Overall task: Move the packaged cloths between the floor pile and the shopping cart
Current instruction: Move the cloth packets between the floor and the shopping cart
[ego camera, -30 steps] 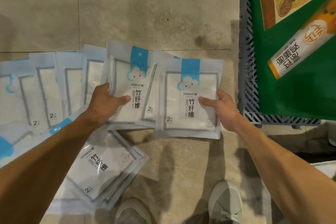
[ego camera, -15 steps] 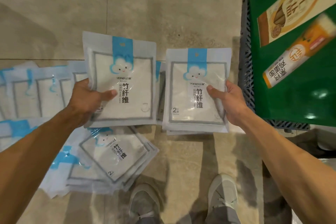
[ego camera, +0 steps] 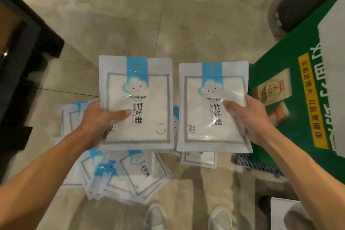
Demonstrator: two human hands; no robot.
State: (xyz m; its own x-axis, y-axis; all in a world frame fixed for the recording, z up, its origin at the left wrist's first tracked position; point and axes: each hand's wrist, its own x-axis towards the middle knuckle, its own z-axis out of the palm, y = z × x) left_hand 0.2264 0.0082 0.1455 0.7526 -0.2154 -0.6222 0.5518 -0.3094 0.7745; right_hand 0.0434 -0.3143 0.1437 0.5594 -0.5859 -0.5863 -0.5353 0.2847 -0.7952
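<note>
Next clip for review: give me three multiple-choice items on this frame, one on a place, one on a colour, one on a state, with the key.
1. Where does the green carton lie relative to the held packs?
A. to the person's right
B. to the person's left
C. under the floor pile

2. What colour is the band at the top of each pack?
A. red
B. blue
C. black

3. What are the hands doing?
A. both idle
B. only the left hand holds a pack
C. each holds a pack

Key: 1 A, the carton sits beyond the right hand. 2 B, a blue strip runs above the cloud face. 3 C, the left pack and right pack are each gripped, thumb on front.
</note>
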